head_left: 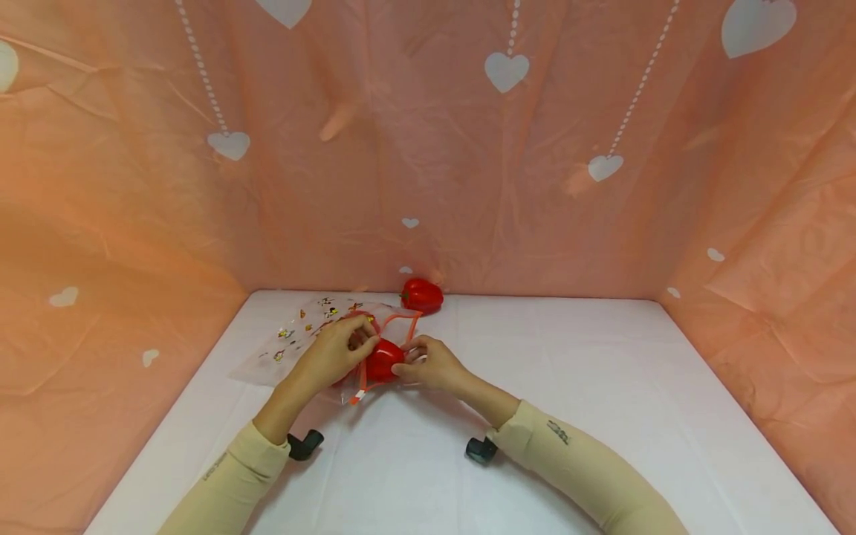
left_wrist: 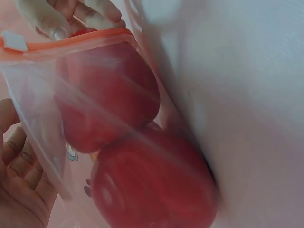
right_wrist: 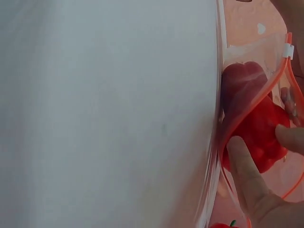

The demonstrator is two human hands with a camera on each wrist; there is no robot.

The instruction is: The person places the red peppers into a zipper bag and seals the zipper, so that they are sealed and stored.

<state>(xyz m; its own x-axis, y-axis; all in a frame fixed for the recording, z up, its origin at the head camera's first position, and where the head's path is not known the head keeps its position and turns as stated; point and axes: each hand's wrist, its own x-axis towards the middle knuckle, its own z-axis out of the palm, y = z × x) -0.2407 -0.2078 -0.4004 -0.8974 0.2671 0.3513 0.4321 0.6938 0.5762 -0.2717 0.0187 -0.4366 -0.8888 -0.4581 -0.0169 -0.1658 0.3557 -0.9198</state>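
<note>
A clear zip bag (head_left: pixel 267 364) with small printed figures and an orange zip lies on the table, its mouth open to the right. At that mouth my right hand (head_left: pixel 435 364) grips a red bell pepper (head_left: pixel 384 362) between thumb and fingers, the pepper partly inside. Over the bag, my left hand (head_left: pixel 337 349) pinches its edge beside the zip; the exact contact is partly hidden. Through the plastic, another red bell pepper (left_wrist: pixel 154 183) shows deeper in the bag. The white zip slider (right_wrist: pixel 288 51) sits at one end of the zip.
Behind the bag, at the table's back edge, lies a separate red bell pepper (head_left: pixel 423 296) with a green stem. The white tabletop (head_left: pixel 568 386) is bounded by orange curtains (head_left: pixel 455 186) with white hearts. Dark wrist devices (head_left: pixel 481 449) jut from the sleeves.
</note>
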